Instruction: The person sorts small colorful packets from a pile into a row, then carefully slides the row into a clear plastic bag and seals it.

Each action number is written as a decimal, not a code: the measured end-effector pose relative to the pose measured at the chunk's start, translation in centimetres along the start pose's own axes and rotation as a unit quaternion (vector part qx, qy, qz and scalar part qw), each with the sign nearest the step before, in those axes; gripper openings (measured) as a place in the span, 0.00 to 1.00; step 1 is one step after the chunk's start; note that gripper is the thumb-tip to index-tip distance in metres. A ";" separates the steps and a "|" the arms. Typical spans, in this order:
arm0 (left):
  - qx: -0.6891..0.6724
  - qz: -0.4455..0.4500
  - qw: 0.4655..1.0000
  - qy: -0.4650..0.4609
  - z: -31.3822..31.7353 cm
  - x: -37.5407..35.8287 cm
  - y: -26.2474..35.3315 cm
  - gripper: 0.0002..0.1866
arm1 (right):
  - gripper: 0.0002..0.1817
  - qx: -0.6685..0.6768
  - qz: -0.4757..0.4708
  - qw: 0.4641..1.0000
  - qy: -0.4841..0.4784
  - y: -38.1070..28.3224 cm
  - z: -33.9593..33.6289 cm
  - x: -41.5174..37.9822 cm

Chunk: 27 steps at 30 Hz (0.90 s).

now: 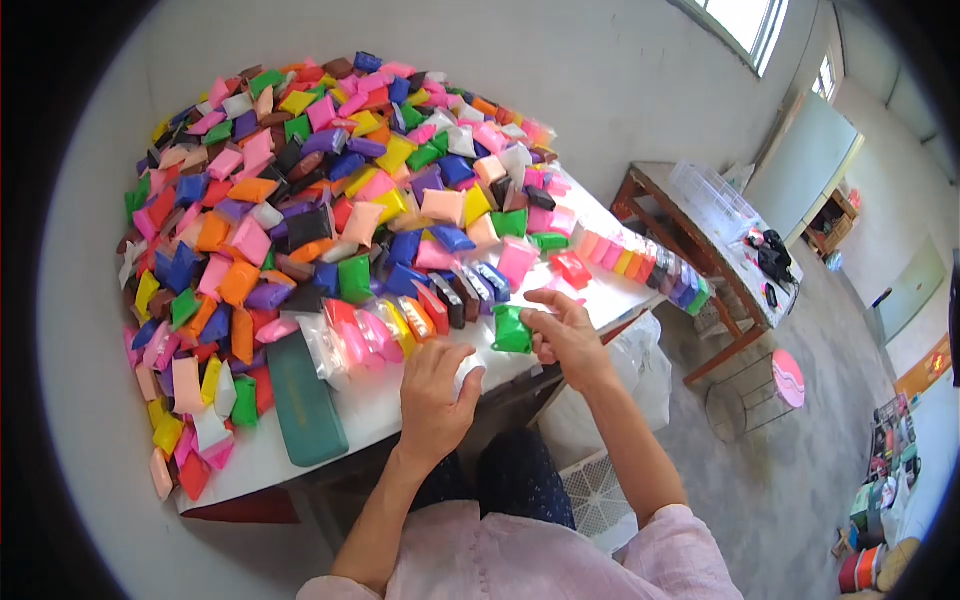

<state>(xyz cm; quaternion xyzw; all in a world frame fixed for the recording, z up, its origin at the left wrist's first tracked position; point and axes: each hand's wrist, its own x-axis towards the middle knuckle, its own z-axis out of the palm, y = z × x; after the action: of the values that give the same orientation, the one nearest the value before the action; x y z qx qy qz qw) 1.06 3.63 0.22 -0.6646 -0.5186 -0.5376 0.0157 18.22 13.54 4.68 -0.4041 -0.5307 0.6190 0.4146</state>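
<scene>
My right hand (pixel 575 340) pinches a small shiny green packet (pixel 512 330) between thumb and fingers, just over the front edge of the table. My left hand (pixel 438 395) is closed with fingers bent, at the near end of a row of packets. A small white thing (pixel 467 374) shows between its thumb and fingers; its kind is hard to tell. Behind the hands the row runs along the table edge, with clear-wrapped pink packets (pixel 372 335), an orange packet (pixel 416 318) and dark packets (pixel 462 298) standing on edge.
A large heap of colourful packets (pixel 330 190) covers the white table (pixel 590 205). A green case (pixel 303 400) lies at the front left. Another row of packets (pixel 640 262) stands at the right end. Beyond are a side table (pixel 690 205), a wire-frame stool (pixel 788 378) and a white bag (pixel 635 375).
</scene>
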 end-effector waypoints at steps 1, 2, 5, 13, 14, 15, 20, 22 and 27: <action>0.019 0.003 1.000 -0.010 0.0 -0.2 0.3 0.13 | 0.20 -0.018 0.007 1.000 -0.002 0.8 0.0 -0.5; 0.038 0.007 0.999 -0.019 -0.1 -0.2 0.7 0.13 | 0.19 -0.049 -0.004 0.999 0.000 1.3 0.3 -0.8; 0.071 0.010 0.997 -0.040 0.2 -0.7 0.8 0.12 | 0.20 -0.158 -0.094 0.983 0.011 4.1 0.6 -0.9; 0.079 -0.006 0.996 -0.029 0.7 -0.7 0.3 0.09 | 0.12 -0.376 -0.297 0.869 0.121 3.9 0.7 -3.5; 0.081 -0.002 0.996 -0.035 0.6 -0.6 0.4 0.09 | 0.11 -0.387 -0.298 0.869 0.083 3.7 0.2 -4.1; 0.082 0.001 0.996 -0.041 0.5 -0.6 0.5 0.09 | 0.11 -0.398 -0.296 0.867 0.045 3.6 -0.2 -4.7; 0.084 0.003 0.995 -0.055 0.3 -0.6 0.6 0.09 | 0.08 -0.504 -0.396 0.766 0.043 4.2 0.4 -5.1; 0.082 0.005 0.995 -0.049 0.2 -0.5 0.6 0.10 | 0.08 -0.506 -0.401 0.762 0.047 4.6 0.4 -4.7; 0.088 -0.006 0.994 -0.057 0.0 -0.3 0.9 0.10 | 0.08 -0.509 -0.441 0.737 0.057 5.3 0.4 -3.9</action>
<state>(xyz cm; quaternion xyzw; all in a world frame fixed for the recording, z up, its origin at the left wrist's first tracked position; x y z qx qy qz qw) 1.74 2.99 0.49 -0.6871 -0.5678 -0.4514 0.0416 18.71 9.26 -0.29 -0.3102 -0.8605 -0.0197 0.4036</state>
